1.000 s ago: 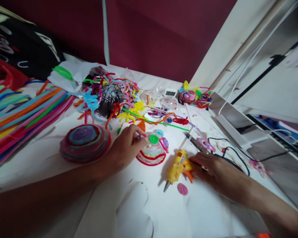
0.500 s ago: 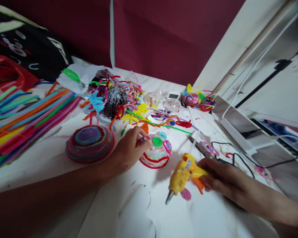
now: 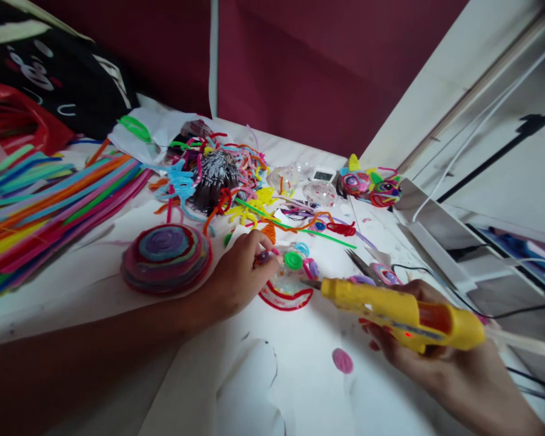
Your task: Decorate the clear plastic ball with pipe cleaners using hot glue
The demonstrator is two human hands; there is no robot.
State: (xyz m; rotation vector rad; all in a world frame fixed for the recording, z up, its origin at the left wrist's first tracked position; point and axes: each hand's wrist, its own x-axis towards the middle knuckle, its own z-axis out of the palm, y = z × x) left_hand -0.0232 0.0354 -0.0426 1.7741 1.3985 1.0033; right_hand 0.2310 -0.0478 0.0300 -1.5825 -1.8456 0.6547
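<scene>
My right hand (image 3: pixel 418 351) is closed round a yellow glue gun (image 3: pixel 399 312), held level above the table with its nozzle pointing left at a small clear dome craft (image 3: pixel 287 284). That craft has a red pipe-cleaner rim and a green disc on top. My left hand (image 3: pixel 240 275) rests against the craft's left side, fingers pinched on a small pink and purple piece at its top. A small pink disc (image 3: pixel 342 360) lies on the white table below the gun.
A coiled multicoloured pipe-cleaner disc (image 3: pixel 166 257) lies left of my left hand. Long pipe cleaners (image 3: pixel 49 206) fan out at far left, a tangle of cut pieces (image 3: pixel 218 175) behind. Scissors (image 3: pixel 361 266), two coiled figures (image 3: pixel 370 184), a small digital display (image 3: pixel 323 175) and black cables (image 3: pixel 481 297) sit at right.
My right hand lifted the glue gun off the table and swung it level, nozzle now aimed at the dome craft. The pink disc lies uncovered. My left hand stayed on the craft.
</scene>
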